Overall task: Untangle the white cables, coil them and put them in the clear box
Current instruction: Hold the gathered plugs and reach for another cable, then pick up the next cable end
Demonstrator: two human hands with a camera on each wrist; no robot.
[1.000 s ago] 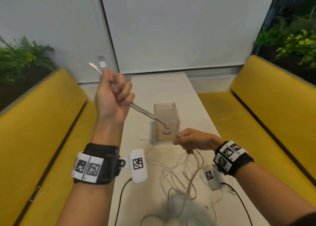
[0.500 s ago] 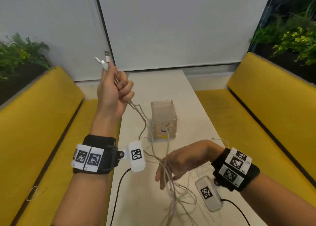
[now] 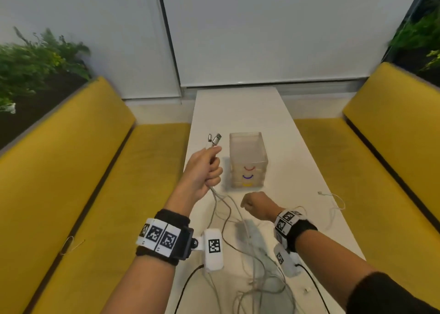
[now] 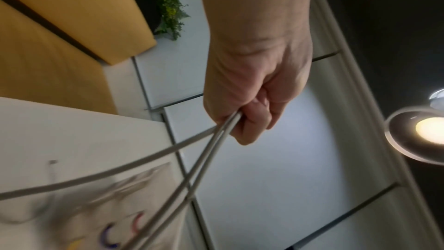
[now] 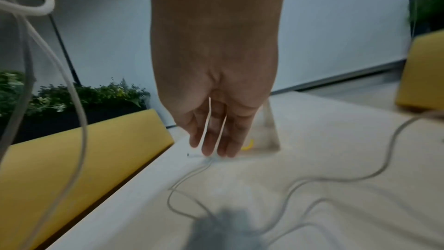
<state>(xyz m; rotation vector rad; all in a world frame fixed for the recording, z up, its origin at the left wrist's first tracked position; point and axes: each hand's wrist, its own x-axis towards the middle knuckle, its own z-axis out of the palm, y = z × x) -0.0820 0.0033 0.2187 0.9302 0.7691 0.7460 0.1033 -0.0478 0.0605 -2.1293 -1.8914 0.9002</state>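
Observation:
My left hand [image 3: 202,171] [image 4: 252,83] grips a bundle of white cables [image 3: 221,209] [image 4: 168,149] in its fist, just left of the clear box [image 3: 247,161]. Two metal plugs [image 3: 214,140] stick out above its thumb. The strands hang from the fist to a loose tangle [image 3: 259,266] on the white table [image 3: 238,111]. My right hand [image 3: 256,204] [image 5: 216,121] hovers low in front of the box, fingers straight and pointing down at the table, holding nothing. The box stands upright and looks empty, with red, purple and yellow marks on its near wall.
Another white cable [image 3: 333,204] [image 5: 336,176] lies loose near the table's right edge. Yellow benches [image 3: 71,171] [image 3: 381,159] run along both sides. Black leads [image 3: 188,282] trail from the wrist cameras. A wire clip [image 3: 69,244] lies on the left bench.
My left hand has come down from head height to beside the box, still gripping the cables. My right hand let go of the taut strand and moved in front of the box.

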